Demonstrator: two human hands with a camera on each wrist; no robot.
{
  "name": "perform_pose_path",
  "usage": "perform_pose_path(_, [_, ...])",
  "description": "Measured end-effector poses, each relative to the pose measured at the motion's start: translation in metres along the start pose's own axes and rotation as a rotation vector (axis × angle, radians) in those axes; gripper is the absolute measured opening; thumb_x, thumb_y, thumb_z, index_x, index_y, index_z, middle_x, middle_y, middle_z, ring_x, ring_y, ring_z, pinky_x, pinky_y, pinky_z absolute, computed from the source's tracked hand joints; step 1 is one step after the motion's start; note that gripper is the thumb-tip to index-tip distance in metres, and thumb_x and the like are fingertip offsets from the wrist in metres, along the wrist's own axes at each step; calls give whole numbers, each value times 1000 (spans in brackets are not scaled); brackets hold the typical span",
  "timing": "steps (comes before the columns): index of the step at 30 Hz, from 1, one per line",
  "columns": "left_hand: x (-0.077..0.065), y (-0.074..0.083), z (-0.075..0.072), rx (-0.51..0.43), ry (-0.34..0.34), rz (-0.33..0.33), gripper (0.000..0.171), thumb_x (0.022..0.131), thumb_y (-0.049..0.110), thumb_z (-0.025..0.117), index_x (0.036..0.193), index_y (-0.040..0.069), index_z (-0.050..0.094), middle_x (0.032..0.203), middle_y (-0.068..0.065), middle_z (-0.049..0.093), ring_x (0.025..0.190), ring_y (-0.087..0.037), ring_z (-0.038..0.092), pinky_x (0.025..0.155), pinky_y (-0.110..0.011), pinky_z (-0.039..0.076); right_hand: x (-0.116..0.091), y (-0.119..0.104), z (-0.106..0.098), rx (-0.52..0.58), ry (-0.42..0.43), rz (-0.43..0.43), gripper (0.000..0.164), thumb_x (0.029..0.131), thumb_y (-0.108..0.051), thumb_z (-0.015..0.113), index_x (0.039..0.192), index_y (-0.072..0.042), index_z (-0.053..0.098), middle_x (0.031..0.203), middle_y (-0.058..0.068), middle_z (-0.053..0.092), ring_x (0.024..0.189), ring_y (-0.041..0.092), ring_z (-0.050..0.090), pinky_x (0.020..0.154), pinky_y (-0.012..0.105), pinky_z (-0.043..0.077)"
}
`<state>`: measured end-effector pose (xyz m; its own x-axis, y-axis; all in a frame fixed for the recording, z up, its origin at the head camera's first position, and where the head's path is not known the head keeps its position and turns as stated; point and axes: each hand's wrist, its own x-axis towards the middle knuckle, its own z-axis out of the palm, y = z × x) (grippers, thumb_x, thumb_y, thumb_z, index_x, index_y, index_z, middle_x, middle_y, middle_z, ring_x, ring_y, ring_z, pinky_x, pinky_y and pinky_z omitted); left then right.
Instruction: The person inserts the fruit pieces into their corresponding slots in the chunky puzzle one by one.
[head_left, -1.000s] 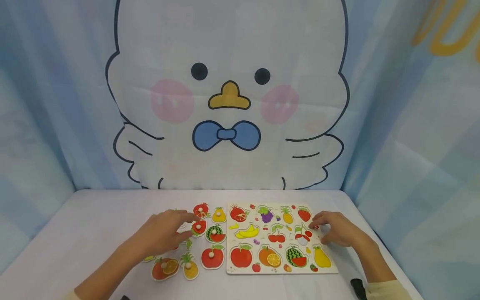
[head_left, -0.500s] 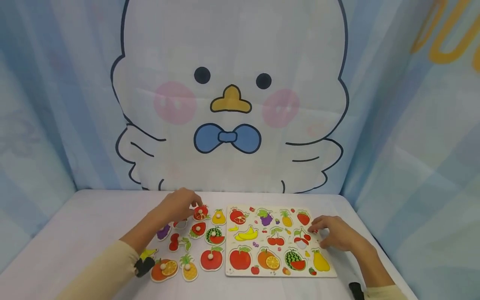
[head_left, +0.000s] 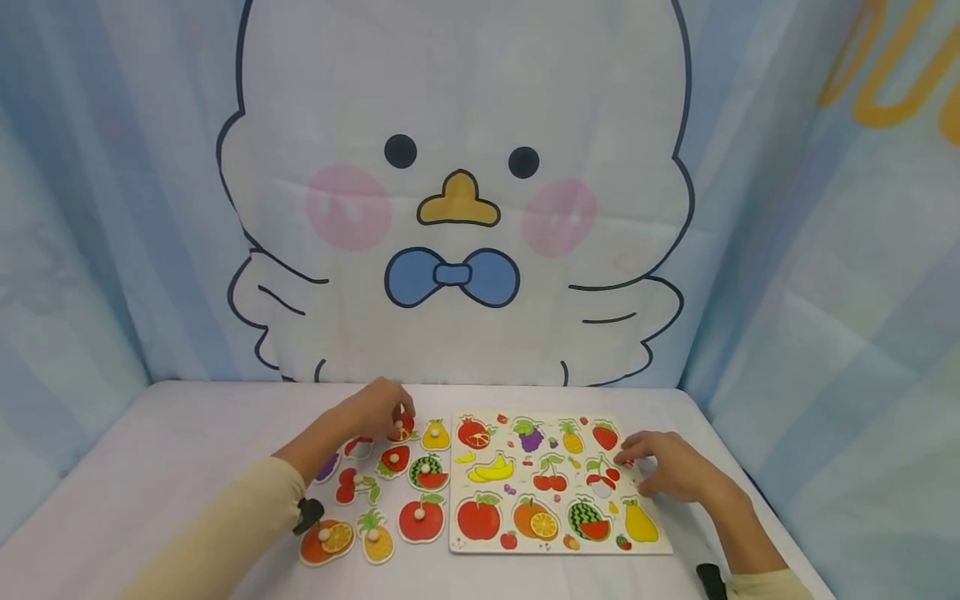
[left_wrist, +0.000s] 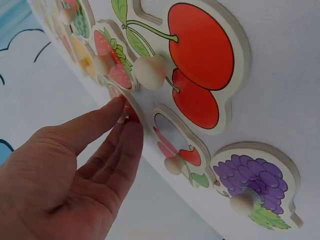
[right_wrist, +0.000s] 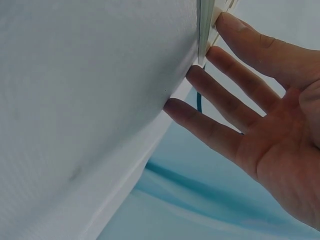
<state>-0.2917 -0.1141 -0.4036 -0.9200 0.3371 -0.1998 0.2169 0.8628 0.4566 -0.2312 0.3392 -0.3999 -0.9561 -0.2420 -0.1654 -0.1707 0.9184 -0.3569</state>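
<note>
My left hand [head_left: 378, 406] pinches the small knob of the pomegranate puzzle piece [head_left: 403, 428] at the back of the loose pieces. In the left wrist view, thumb and fingertips close round that knob and hide much of the pomegranate. Around it lie the pear piece [head_left: 436, 435], strawberry piece [head_left: 392, 461], cherry piece [left_wrist: 200, 55] and grape piece [left_wrist: 255, 182]. To their right is the fruit puzzle board [head_left: 517, 492], its printed fruit pictures facing up. With fingers extended, my right hand [head_left: 670, 465] touches the board's right edge, as the right wrist view also shows.
Nearer the front lie an orange piece [head_left: 315, 550], a pineapple piece [head_left: 378, 546], an apple piece [head_left: 431, 521] and a watermelon piece [head_left: 431, 471]. The white table [head_left: 187, 467] ends at a printed curtain [head_left: 465, 333] behind.
My left hand has moved back and away from above the middle of the pieces to the pomegranate piece and now pinches its knob. My right hand stays at the board's edge.
</note>
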Motion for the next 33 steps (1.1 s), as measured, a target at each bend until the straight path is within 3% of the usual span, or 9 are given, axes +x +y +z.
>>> perform_pose_path(4, [2,-6,-1,-51,13,5,25,78,8,78,101,15,72,92,-3,62,80,-18,55,70,-27,54,1,0,1,0,3,0,38,69,-8,83,103,-22,75,123,4,61,119,34,46,98,63,36])
perform_pose_path(10, [6,-14,-4,-156,-1,-65,17,77,10,79,92,16,72,87,-3,60,74,-19,57,64,-27,54,1,0,1,3,-4,-10,39,69,-6,82,104,-22,75,123,5,61,120,35,45,98,64,34])
perform_pose_path(16, [9,-22,-3,-200,-7,-101,13,77,12,79,87,15,71,84,-2,64,71,-19,58,64,-28,54,1,-1,2,4,-3,18,38,70,-5,82,103,-23,75,126,5,60,122,36,42,99,65,32])
perform_pose_path(33, [14,-25,-3,-179,-1,-39,10,78,10,79,85,16,73,83,0,64,73,-18,57,66,-27,53,1,0,1,-6,-7,33,38,70,-7,83,104,-22,75,127,7,60,122,37,42,97,67,32])
